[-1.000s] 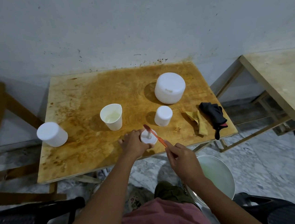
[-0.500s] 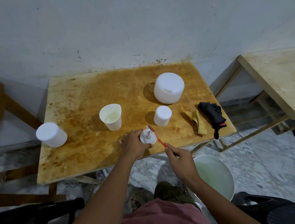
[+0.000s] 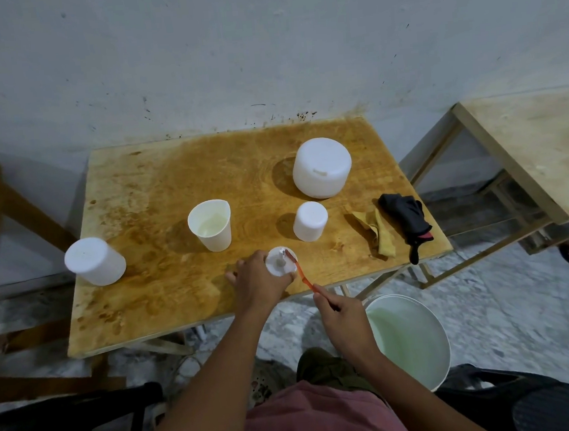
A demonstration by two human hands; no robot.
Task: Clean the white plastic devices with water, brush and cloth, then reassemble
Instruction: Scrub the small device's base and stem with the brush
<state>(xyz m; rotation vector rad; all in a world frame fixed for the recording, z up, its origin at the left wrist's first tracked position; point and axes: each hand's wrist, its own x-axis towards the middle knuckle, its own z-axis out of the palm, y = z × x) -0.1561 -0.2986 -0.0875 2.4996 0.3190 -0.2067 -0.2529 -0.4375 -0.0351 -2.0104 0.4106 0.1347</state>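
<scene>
My left hand grips a small white round plastic part with a short centre post, tilted up above the front edge of the wooden table. My right hand holds an orange toothbrush by its handle, and the bristle head rests against the part's top right rim. On the table stand a large white plastic housing, a small white cylinder, a white cylinder at the left edge and a white cup with water in it.
A yellow cloth and a black cloth lie at the table's right end. A white bucket of water stands on the floor by my right knee. A second table is at the right and dark chairs at the bottom corners.
The toothbrush head has slid from the part's left side across to its upper right rim. My left hand has tilted the part slightly and kept its grip.
</scene>
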